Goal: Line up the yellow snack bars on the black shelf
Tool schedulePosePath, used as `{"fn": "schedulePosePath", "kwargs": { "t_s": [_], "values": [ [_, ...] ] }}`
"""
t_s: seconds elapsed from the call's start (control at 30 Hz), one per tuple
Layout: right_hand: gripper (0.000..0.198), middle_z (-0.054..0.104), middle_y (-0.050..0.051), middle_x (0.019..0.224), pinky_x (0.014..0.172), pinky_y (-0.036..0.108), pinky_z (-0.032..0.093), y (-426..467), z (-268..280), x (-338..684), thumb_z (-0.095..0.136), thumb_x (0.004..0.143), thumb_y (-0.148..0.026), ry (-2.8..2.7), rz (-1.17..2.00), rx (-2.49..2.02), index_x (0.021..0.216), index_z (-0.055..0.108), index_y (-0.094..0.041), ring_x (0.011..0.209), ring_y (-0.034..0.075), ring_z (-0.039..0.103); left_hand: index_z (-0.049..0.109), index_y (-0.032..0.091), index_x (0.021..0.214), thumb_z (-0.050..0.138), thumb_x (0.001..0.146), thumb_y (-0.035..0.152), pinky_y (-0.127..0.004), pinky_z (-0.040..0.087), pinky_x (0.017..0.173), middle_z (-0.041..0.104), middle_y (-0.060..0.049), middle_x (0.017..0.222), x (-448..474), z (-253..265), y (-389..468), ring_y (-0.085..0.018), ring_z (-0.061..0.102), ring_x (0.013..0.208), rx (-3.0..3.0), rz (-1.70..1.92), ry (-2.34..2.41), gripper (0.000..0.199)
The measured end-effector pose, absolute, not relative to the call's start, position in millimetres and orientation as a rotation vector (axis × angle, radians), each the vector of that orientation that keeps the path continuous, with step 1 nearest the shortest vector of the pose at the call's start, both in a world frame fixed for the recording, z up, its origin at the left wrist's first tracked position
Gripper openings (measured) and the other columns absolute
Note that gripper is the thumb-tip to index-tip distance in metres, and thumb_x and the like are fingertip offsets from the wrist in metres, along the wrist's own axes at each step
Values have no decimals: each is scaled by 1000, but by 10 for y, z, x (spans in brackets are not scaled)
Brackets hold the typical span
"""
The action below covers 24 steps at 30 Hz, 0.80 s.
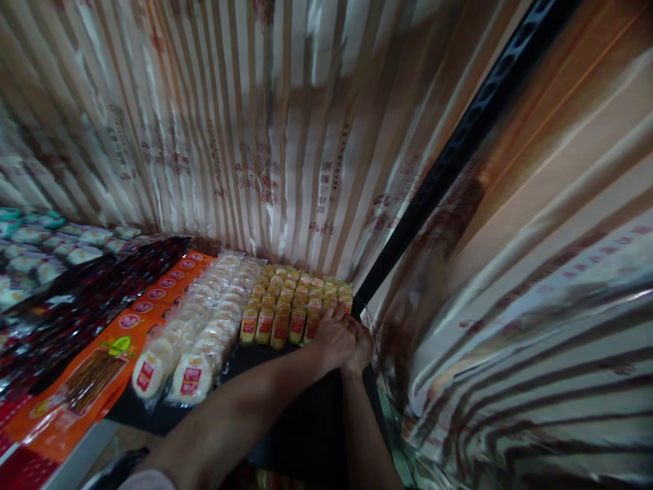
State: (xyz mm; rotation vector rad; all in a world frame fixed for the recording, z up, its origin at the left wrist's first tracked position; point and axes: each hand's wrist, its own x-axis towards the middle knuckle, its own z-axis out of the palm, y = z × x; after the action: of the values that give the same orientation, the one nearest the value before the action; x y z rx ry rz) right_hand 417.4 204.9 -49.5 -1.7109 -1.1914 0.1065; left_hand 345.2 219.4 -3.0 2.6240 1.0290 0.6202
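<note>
My left hand [334, 338] reaches over the right end of the yellow-wrapped snack packets [280, 316], its fingers bent down over them. Right beside it, touching it, my right hand [361, 346] closes on the outermost packets next to the black upright. The packets that both hands grip are mostly hidden under the fingers. The yellow packets stand in several neat rows, with red labels facing me. Left of them, two rows of round white packaged cakes [191, 376] lean one behind another in clear wrappers.
An orange snack bag display [96, 371] and dark red shiny packets [96, 299] lie further left, with white-and-green packs [81, 253] behind. A black slotted post [428, 197] slants up at the right. Striped printed sheeting [286, 136] hangs behind the black shelf [300, 422].
</note>
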Motion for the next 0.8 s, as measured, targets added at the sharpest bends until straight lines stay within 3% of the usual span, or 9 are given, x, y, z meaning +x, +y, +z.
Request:
{"fn": "schedulePosePath", "kwargs": {
  "t_s": [0.23, 0.53, 0.8],
  "values": [
    [43, 67, 14, 95, 83, 40, 43, 2018, -533, 4186, 39, 71, -35, -1114, 137, -1629, 95, 67, -12, 88, 25, 59, 62, 13, 97, 38, 83, 12, -52, 21, 109, 61, -14, 112, 3196, 185, 2153, -29, 30, 130, 2808, 498, 1008, 28],
    [54, 65, 15, 102, 85, 39, 43, 1823, -460, 4152, 44, 62, -39, -985, 288, -1606, 105, 60, -10, 93, 26, 58, 63, 10, 97, 38, 87, 18, -48, 20, 110, 60, -13, 115, 3126, 218, 2022, -30, 29, 130, 2961, 603, 887, 28],
    [57, 62, 17, 108, 85, 40, 43, 1327, -340, 3918, 42, 66, -41, -1004, 301, -1697, 111, 57, -9, 97, 28, 58, 47, 10, 121, 36, 88, 20, -36, 27, 108, 49, -11, 130, 2731, 312, 1439, -21, 28, 132, 2806, 602, 808, 37]
  ]
}}
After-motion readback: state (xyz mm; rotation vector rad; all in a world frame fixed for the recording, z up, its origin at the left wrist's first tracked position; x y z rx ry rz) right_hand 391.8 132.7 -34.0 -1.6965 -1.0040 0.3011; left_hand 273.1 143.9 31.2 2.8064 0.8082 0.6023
